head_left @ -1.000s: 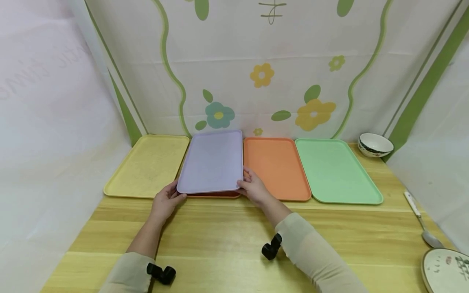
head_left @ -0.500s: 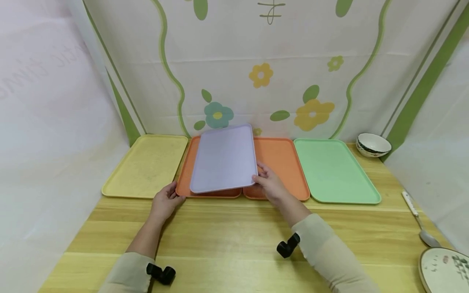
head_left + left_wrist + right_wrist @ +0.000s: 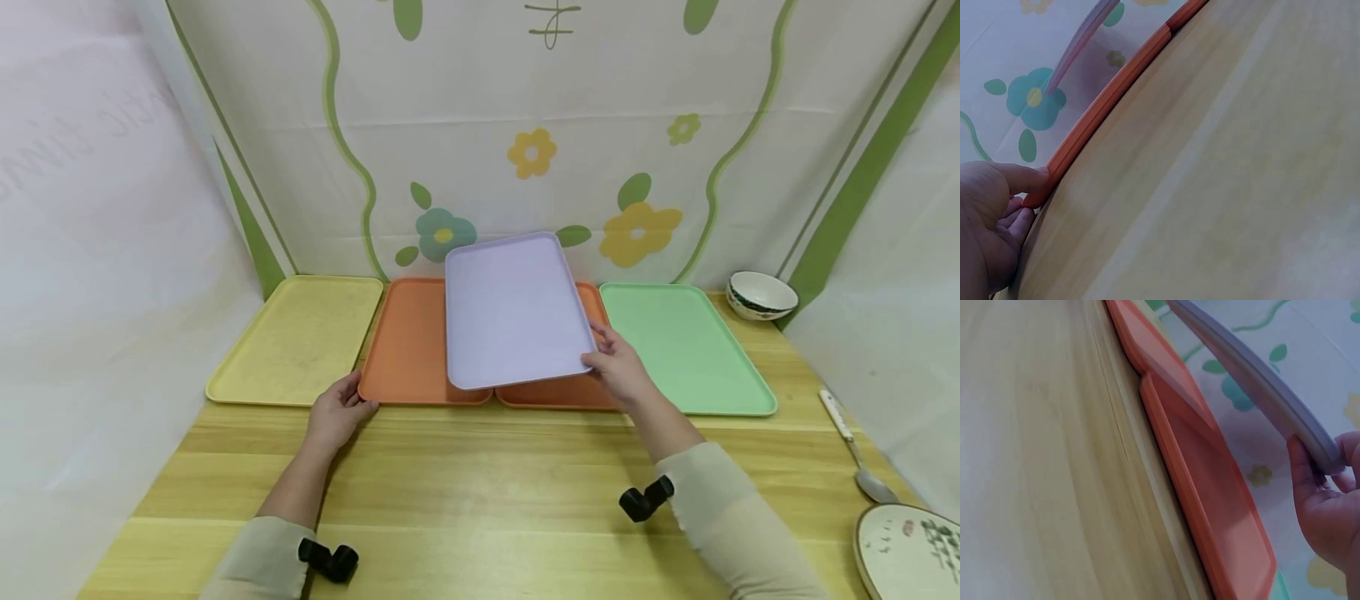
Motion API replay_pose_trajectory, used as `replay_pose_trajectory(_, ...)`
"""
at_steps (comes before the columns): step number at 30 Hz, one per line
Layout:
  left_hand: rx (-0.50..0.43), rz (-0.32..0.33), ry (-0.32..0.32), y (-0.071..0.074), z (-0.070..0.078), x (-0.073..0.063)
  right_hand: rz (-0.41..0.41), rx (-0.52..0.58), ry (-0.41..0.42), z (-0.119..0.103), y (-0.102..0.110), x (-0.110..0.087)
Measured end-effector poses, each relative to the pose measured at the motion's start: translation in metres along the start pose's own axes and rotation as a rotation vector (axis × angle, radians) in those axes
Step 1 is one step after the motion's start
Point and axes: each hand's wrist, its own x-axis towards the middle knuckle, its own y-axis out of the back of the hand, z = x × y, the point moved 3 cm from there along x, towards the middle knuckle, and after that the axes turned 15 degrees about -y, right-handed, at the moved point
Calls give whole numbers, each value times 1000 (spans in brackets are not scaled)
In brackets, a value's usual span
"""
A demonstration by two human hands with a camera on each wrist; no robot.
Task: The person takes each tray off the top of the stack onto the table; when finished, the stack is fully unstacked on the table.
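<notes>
My right hand (image 3: 622, 371) grips the near right corner of a lilac tray (image 3: 517, 312), thumb on one face and fingers on the other. The tray is raised and tilted above two orange trays lying side by side. At the near left corner of the left orange tray (image 3: 405, 342), my left hand (image 3: 335, 417) pinches the rim, with the thumb above and fingers at the underside in the left wrist view. The right orange tray (image 3: 1216, 481) is partly covered by the lilac one in the head view.
A yellow tray (image 3: 300, 337) lies at the left and a green tray (image 3: 682, 346) at the right of the row. Along the right side are a bowl (image 3: 761, 293), a spoon (image 3: 862, 467) and a patterned plate (image 3: 907, 546). A flowered cloth (image 3: 510, 100) hangs behind.
My right hand has lifted the lilac tray off the left orange tray and carried it rightward and up. The left hand let go of the lilac tray and stays at the orange tray's corner.
</notes>
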Motion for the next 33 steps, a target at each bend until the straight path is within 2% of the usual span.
replay_pose_trajectory(7,-5,-3,2,-1,0,-1,98,42,0,-9,42,-8)
replay_pose_trajectory(12,-6,-2,5,-1,0,-1,96,126,32,-14,71,-13)
replay_pose_trajectory(17,-3,4,6,-1,-2,-1,84,166,55,-17,90,-18)
replay_pose_trajectory(26,-11,9,-1,-1,-1,0,40,109,44,-20,100,-21)
replay_pose_trajectory(33,-16,15,-11,-1,3,0,-33,-55,-57,-10,95,-19)
